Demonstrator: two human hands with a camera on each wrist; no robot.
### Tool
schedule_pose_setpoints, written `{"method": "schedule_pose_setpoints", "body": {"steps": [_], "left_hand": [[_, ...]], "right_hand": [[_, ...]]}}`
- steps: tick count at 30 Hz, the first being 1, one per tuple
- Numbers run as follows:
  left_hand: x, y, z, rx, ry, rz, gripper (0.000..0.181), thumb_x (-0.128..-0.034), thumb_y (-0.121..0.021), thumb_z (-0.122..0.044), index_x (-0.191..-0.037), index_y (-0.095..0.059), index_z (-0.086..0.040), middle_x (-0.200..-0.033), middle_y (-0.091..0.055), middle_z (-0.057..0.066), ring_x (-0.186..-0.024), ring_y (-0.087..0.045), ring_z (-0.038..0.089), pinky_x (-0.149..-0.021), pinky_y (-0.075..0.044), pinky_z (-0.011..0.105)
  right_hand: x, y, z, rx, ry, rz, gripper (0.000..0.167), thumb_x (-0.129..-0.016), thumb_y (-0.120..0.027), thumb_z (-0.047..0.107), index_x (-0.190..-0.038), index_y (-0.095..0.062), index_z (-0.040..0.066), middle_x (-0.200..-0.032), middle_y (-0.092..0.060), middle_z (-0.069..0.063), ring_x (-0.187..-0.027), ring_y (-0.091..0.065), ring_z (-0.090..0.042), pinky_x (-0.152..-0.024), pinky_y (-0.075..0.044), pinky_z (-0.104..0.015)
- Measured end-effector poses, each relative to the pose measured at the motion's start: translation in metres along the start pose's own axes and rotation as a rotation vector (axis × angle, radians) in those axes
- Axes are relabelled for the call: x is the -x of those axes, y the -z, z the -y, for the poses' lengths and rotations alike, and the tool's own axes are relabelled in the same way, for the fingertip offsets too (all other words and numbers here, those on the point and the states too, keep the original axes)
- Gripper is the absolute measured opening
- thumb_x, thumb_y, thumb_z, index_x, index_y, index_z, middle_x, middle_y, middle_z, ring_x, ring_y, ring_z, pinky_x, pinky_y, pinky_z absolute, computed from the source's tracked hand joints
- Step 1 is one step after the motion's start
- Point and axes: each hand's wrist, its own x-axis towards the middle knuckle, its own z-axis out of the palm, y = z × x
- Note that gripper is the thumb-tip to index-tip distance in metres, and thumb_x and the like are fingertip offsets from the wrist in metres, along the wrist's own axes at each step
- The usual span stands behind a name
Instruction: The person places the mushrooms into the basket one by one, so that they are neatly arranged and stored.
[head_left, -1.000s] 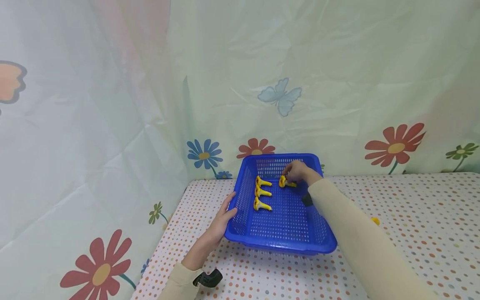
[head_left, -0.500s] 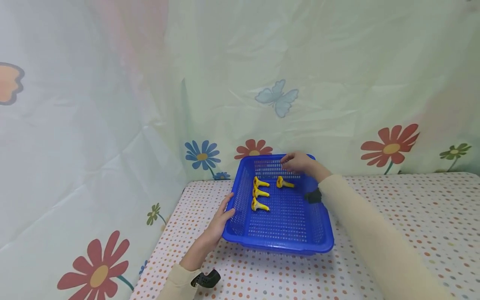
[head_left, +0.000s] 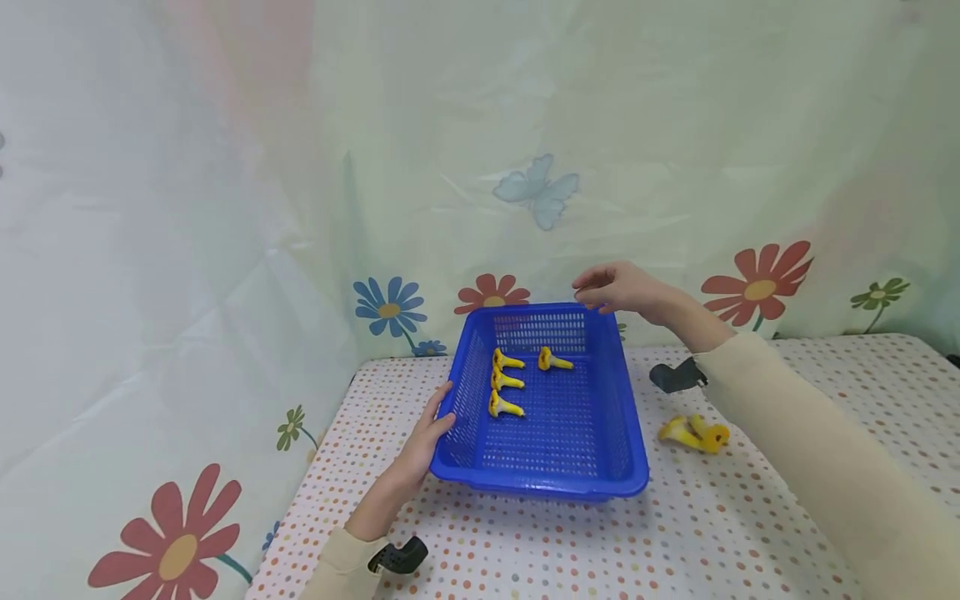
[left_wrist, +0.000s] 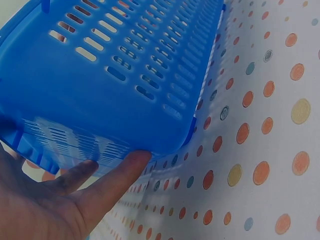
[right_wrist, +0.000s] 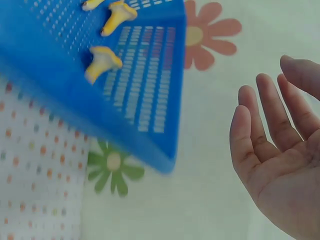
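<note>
A blue perforated basket (head_left: 540, 482) stands on the table. Inside it, three yellow mushroom-like pieces (head_left: 508, 406) lie in a column along the left, and a single one (head_left: 555, 361) lies near the back wall. My left hand (head_left: 417, 452) rests against the basket's left side; the left wrist view shows straight fingers of this hand (left_wrist: 65, 205) touching the blue wall (left_wrist: 100, 85). Above the basket's back right corner hangs my right hand (head_left: 626, 290). Seen in the right wrist view, this hand (right_wrist: 282, 150) has loosely spread fingers, holds nothing and stands apart from the basket (right_wrist: 172, 145).
More yellow pieces (head_left: 693, 434) lie together on the dotted tablecloth (head_left: 675, 533), right of the basket and beside the right sleeve. A curtain (head_left: 637, 167) printed with flowers and a butterfly hangs behind the table and along its left side.
My right hand has let go of the single piece near the back wall, then risen and moved right, out of the basket. The view has shifted slightly. My left hand stays at the basket's side.
</note>
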Motion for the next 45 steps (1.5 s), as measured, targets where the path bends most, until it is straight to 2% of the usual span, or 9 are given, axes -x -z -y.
{"method": "schedule_pose_setpoints", "body": {"steps": [5, 12, 17, 21, 27, 33, 41, 45], "left_hand": [[0.002, 0.002, -0.001, -0.001, -0.005, 0.004, 0.058, -0.1046, -0.038, -0.032, -0.157, -0.013, -0.027, -0.161, -0.001, 0.011, -0.143, -0.011, 0.041, -0.108, -0.015, 0.063], [0.003, 0.001, -0.001, 0.013, -0.012, 0.002, 0.058, -0.1041, -0.038, -0.034, -0.156, -0.014, -0.027, -0.161, -0.003, 0.011, -0.143, -0.011, 0.042, -0.108, -0.014, 0.064], [0.004, -0.002, 0.003, 0.011, -0.002, 0.022, 0.059, -0.1041, -0.038, -0.034, -0.157, -0.012, -0.026, -0.161, -0.002, 0.013, -0.142, -0.014, 0.043, -0.108, -0.017, 0.064], [0.006, -0.004, 0.004, 0.0, 0.004, 0.023, 0.059, -0.1042, -0.038, -0.033, -0.157, -0.011, -0.026, -0.161, -0.004, 0.015, -0.141, -0.017, 0.045, -0.106, -0.02, 0.064], [0.001, -0.004, 0.002, 0.002, -0.024, 0.011, 0.059, -0.1042, -0.038, -0.034, -0.156, -0.013, -0.027, -0.16, -0.006, 0.014, -0.141, -0.017, 0.044, -0.106, -0.019, 0.065], [0.002, -0.003, 0.002, 0.004, -0.021, -0.003, 0.059, -0.1039, -0.038, -0.033, -0.156, -0.012, -0.025, -0.16, -0.006, 0.015, -0.141, -0.017, 0.045, -0.106, -0.019, 0.065], [0.002, -0.003, 0.002, 0.003, -0.012, -0.011, 0.059, -0.1041, -0.038, -0.032, -0.156, -0.012, -0.026, -0.16, -0.007, 0.015, -0.139, -0.02, 0.045, -0.106, -0.021, 0.065], [0.001, -0.004, 0.001, 0.009, -0.026, 0.001, 0.059, -0.1042, -0.038, -0.032, -0.157, -0.011, -0.025, -0.16, -0.007, 0.016, -0.14, -0.019, 0.045, -0.106, -0.02, 0.064]], "right_hand": [[0.024, 0.015, -0.008, 0.049, -0.014, -0.033, 0.04, -0.097, -0.061, 0.023, -0.127, -0.054, -0.001, -0.125, -0.057, -0.022, -0.112, -0.056, -0.037, -0.092, -0.047, -0.05], [0.065, 0.025, -0.043, 0.157, -0.04, -0.09, 0.031, -0.096, -0.063, 0.019, -0.12, -0.06, 0.0, -0.113, -0.064, -0.015, -0.102, -0.06, -0.031, -0.084, -0.052, -0.041], [0.104, 0.022, -0.075, 0.235, -0.058, -0.123, 0.029, -0.093, -0.066, 0.016, -0.116, -0.062, 0.0, -0.106, -0.067, -0.012, -0.094, -0.061, -0.029, -0.08, -0.053, -0.041], [0.133, 0.017, -0.099, 0.251, -0.073, -0.116, 0.032, -0.09, -0.07, 0.015, -0.116, -0.062, -0.002, -0.108, -0.066, -0.017, -0.098, -0.062, -0.034, -0.079, -0.054, -0.045], [0.163, 0.011, -0.118, 0.234, -0.137, -0.097, 0.036, -0.088, -0.071, 0.016, -0.117, -0.062, -0.003, -0.113, -0.065, -0.02, -0.098, -0.062, -0.032, -0.08, -0.053, -0.045], [0.184, 0.004, -0.126, 0.25, -0.135, -0.069, 0.038, -0.083, -0.077, 0.014, -0.115, -0.064, -0.002, -0.114, -0.064, -0.018, -0.104, -0.06, -0.038, -0.079, -0.054, -0.043], [0.19, -0.01, -0.138, 0.305, -0.061, -0.173, 0.033, -0.08, -0.077, 0.007, -0.109, -0.066, -0.002, -0.108, -0.065, -0.018, -0.094, -0.063, -0.033, -0.071, -0.055, -0.034], [0.189, -0.012, -0.142, 0.336, -0.059, -0.207, 0.027, -0.081, -0.077, 0.008, -0.106, -0.068, 0.001, -0.096, -0.066, -0.009, -0.083, -0.061, -0.023, -0.065, -0.052, -0.027]]}}
